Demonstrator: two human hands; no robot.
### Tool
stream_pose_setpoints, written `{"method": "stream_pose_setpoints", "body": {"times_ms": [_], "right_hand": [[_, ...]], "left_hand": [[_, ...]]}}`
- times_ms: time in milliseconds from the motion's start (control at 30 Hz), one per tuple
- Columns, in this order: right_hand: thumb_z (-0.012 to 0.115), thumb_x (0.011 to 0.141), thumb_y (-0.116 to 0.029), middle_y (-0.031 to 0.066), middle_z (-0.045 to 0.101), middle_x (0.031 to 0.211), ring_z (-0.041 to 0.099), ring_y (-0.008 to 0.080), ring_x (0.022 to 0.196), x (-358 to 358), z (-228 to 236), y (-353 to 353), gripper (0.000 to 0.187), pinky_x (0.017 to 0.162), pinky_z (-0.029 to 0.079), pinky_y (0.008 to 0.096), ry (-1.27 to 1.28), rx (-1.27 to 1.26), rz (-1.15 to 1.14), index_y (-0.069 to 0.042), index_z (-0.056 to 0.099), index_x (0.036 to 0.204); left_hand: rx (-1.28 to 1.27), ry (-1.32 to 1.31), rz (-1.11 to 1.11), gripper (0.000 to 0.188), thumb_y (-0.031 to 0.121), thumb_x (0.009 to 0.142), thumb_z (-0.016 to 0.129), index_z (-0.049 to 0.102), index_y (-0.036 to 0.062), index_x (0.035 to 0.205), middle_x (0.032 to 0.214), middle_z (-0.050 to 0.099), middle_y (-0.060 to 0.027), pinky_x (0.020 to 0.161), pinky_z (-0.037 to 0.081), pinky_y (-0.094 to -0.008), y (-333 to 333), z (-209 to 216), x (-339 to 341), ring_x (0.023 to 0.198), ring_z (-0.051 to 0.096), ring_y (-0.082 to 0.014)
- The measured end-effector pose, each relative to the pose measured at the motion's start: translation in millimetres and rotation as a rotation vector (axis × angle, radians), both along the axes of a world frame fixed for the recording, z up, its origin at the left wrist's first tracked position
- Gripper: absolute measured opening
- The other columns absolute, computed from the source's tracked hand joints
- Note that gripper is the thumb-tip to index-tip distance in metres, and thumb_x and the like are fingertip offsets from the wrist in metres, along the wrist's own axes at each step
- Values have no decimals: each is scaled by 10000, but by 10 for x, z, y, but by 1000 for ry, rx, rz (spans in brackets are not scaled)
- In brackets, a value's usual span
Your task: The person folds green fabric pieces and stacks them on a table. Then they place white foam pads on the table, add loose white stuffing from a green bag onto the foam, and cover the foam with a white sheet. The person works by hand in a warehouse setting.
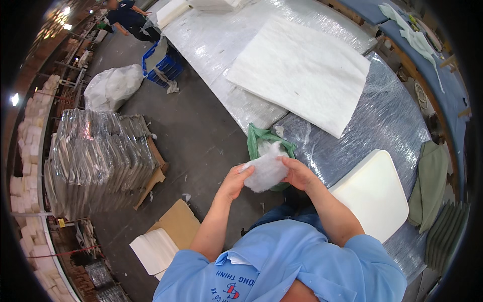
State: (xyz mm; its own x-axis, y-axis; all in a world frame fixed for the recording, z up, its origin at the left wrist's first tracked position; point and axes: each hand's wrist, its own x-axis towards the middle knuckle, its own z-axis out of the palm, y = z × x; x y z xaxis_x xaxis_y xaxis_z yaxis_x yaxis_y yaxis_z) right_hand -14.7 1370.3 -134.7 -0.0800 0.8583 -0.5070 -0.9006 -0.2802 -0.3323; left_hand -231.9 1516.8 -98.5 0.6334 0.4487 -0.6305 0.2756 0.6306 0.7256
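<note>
Between my two hands, in front of my body, I hold a tuft of white fibre stuffing (265,172). My left hand (233,182) grips its left edge with thumb and fingers. The right edge is pinched by my right hand (298,173), whose fingers are partly hidden behind the tuft. Just beyond hangs an opened green bag (259,135) at the table's corner, with more white stuffing (271,149) showing in its mouth. To the right of my right forearm, a cream rounded-corner cushion pad (375,194) lies on the plastic-wrapped table (397,105).
A white batting sheet (302,70) lies across the table. At left stands a plastic-wrapped stack of panels (100,161), with a cardboard piece (176,224) nearer me. Farther off are a white sack (113,86), a blue crate (168,68) and a person (132,20). Olive cushions (445,236) sit far right.
</note>
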Motion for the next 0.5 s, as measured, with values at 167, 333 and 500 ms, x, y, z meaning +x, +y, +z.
{"method": "stream_pose_setpoints", "body": {"times_ms": [167, 333, 500], "right_hand": [[763, 940, -249, 56, 718, 1110, 668, 173, 1010, -44, 10, 178, 344, 912, 510, 335, -364, 21, 145, -53, 688, 1213], [780, 919, -187, 16, 698, 969, 626, 114, 864, -109, -101, 236, 243, 789, 498, 294, -734, 48, 188, -61, 706, 1113], [765, 918, -169, 23, 702, 942, 619, 105, 848, -183, 120, 332, 217, 750, 497, 287, -810, 109, 242, -30, 713, 1076]], "left_hand": [[54, 24, -226, 425, 240, 981, 713, 638, -2, 1322, 1224, 698, -62, 992, 501, -337, -8, 91, 31, 1129, 646, -170], [-18, 1, -349, 405, 224, 968, 714, 651, 19, 1311, 1178, 702, -32, 943, 504, -310, 85, 225, 72, 1081, 635, -121], [282, 235, -511, 266, 204, 965, 710, 731, 4, 1140, 962, 713, 8, 778, 496, -275, 174, 121, 159, 878, 613, -70]]}}
